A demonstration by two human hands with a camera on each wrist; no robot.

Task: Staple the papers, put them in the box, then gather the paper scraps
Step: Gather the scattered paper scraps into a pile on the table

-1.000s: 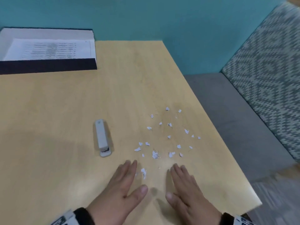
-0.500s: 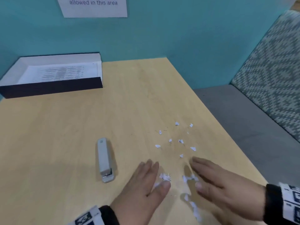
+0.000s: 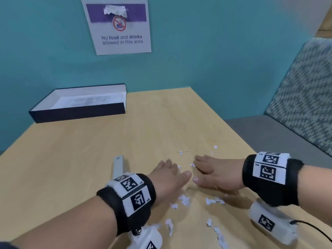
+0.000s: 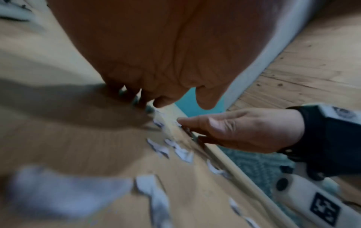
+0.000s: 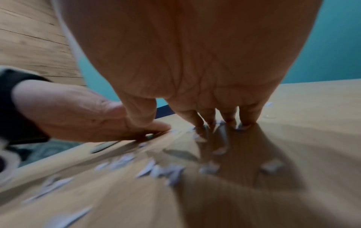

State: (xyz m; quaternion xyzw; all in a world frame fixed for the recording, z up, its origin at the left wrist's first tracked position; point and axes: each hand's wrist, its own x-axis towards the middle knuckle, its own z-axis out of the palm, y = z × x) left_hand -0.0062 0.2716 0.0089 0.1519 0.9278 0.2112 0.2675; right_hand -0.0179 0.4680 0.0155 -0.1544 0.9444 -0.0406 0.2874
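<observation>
Small white paper scraps [image 3: 184, 201] lie strewn on the wooden table [image 3: 71, 159], most of them near the front edge between my wrists. My left hand [image 3: 170, 175] lies flat with straight fingers on the table, its thumb pointing right. My right hand [image 3: 213, 172] is flat too, fingers pointing left, fingertips on the surface among scraps [image 5: 209, 168]. The two thumbs nearly meet. A grey stapler [image 3: 118, 166] lies just left of my left hand, partly hidden by the wrist. The stapled papers [image 3: 88, 101] lie in the dark box [image 3: 77, 114] at the back left.
A teal wall with a white sign [image 3: 118, 26] stands behind the table. The table's right edge [image 3: 239, 139] drops to a grey bench seat [image 3: 280, 139] with a patterned backrest [image 3: 309, 90]. A few scraps [image 3: 215, 146] lie beyond my fingers.
Both hands have slid forward and drawn together, the right one turning leftward. Scraps that lay ahead of the fingers are now behind the hands near the front edge. The view has tilted up.
</observation>
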